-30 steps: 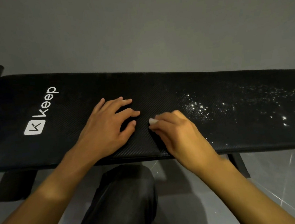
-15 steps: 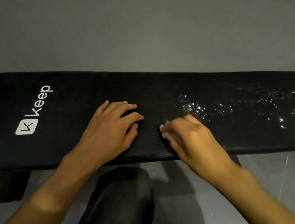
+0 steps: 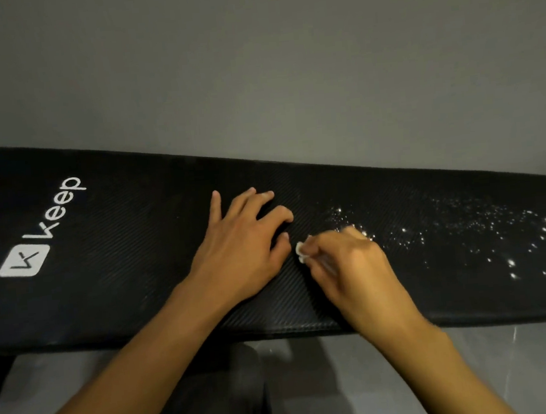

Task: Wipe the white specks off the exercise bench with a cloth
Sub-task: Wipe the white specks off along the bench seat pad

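Specks [image 3: 465,233] sit at 3 o'clock of the right hand [image 3: 352,266] — that's the relation the next stroke turns on. Right hand is curled round a small white cloth [image 3: 301,252]. Only a wad of it shows, poking out at the hand's 9 o'clock side, low against the bench [image 3: 120,253] pad. Knuckles hide the rest, so I can't tell how much cloth is actually on the pad. Speck field starts right at the hand's 1–2 o'clock edge, then spreads toward the 3 o'clock end, with a few bigger bright ones at about 4 o'clock near the front edge. Bench long axis runs roughly 9 to 3 across the view, and the field is stretched along that same axis. Left hand [image 3: 239,252] rests on the pad, fingers spread and lightly bent, holding nothing. It sits just at 9 o'clock of the cloth, on the clean side and further from the specks. Pad from there out to the Keep logo [image 3: 43,233] looks speck-free. My read: most of the job is left — right hand is the nearer one and should travel toward 3 o'clock along the axis, left hand bracing. Risk: strokes angled to 6 o'clock would push specks off the front edge onto the knee [image 3: 215,393].
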Demonstrator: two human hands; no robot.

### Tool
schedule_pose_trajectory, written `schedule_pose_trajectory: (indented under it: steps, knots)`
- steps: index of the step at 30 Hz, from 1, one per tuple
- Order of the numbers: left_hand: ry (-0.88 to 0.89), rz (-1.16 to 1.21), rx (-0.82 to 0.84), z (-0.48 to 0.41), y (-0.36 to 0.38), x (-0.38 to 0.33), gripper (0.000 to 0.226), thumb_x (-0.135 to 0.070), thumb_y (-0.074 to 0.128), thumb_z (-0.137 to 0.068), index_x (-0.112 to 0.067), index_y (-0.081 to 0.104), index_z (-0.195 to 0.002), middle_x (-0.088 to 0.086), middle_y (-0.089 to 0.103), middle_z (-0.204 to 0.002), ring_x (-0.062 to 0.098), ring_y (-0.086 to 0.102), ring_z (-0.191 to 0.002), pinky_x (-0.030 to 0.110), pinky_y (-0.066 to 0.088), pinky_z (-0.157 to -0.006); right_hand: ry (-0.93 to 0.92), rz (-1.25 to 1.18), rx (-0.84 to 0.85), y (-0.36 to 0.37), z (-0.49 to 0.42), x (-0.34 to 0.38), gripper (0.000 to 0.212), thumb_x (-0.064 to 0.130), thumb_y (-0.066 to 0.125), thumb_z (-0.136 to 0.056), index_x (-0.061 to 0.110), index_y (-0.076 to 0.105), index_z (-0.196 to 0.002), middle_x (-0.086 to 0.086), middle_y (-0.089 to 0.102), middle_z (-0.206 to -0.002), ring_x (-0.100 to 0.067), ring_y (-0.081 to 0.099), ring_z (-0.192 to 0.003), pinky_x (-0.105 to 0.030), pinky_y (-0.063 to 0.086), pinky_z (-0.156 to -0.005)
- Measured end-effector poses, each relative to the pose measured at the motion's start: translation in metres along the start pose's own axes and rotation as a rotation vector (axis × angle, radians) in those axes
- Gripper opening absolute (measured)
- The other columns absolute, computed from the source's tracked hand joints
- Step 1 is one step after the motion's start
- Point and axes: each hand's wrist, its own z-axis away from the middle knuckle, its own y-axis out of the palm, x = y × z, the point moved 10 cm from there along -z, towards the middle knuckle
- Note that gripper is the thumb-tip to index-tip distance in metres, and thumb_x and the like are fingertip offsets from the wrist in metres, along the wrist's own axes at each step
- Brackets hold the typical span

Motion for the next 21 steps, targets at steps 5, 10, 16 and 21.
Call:
schedule_pose_trajectory:
  steps: [5, 10, 16, 21]
  knots:
    - [-0.015, 0.002, -0.016, 0.001, -0.003, 0.0, 0.034, -0.048, 0.042, -0.097, -0.041, 0.053, -0.129, -0.003, 0.035, -0.159, 0.019, 0.017, -0.153, 0.064, 0.001, -0.121, 0.028, 0.091, -0.053, 0.008, -0.083, -0.024, 0.013, 0.014, 0.06, -0.098, 0.012, 0.068, -0.107, -0.001, 0.066, -0.096, -0.02, 0.055, -0.093, -0.029, 0.04, -0.073]
    - [0.0, 0.015, -0.011, 0.002, -0.004, 0.002, 0.034, -0.049, 0.042, -0.098, -0.041, 0.054, -0.129, -0.004, 0.035, -0.159, 0.018, 0.016, -0.152, 0.062, 0.001, -0.122, 0.072, 0.093, 0.004, 0.014, -0.111, -0.04, 0.014, 0.024, 0.063, -0.097, 0.019, 0.068, -0.109, -0.006, 0.069, -0.104, -0.022, 0.065, -0.094, -0.026, 0.045, -0.075]
    - [-0.018, 0.009, -0.025, 0.001, -0.004, 0.003, 0.035, -0.05, 0.041, -0.096, -0.043, 0.052, -0.129, -0.006, 0.036, -0.158, 0.017, 0.017, -0.152, 0.061, 0.002, -0.122, 0.01, 0.052, 0.009, 0.009, -0.097, -0.034, 0.016, 0.016, 0.067, -0.091, 0.021, 0.07, -0.106, -0.001, 0.071, -0.102, -0.016, 0.062, -0.098, -0.027, 0.048, -0.083]
    - [-0.01, 0.016, -0.018, 0.003, -0.005, 0.003, 0.036, -0.05, 0.04, -0.097, -0.044, 0.051, -0.131, -0.006, 0.035, -0.159, 0.016, 0.017, -0.152, 0.059, 0.0, -0.122, 0.072, 0.061, -0.033, 0.016, -0.143, -0.05, 0.026, 0.017, 0.057, -0.1, 0.013, 0.066, -0.124, -0.008, 0.07, -0.12, -0.025, 0.062, -0.115, -0.031, 0.049, -0.095]
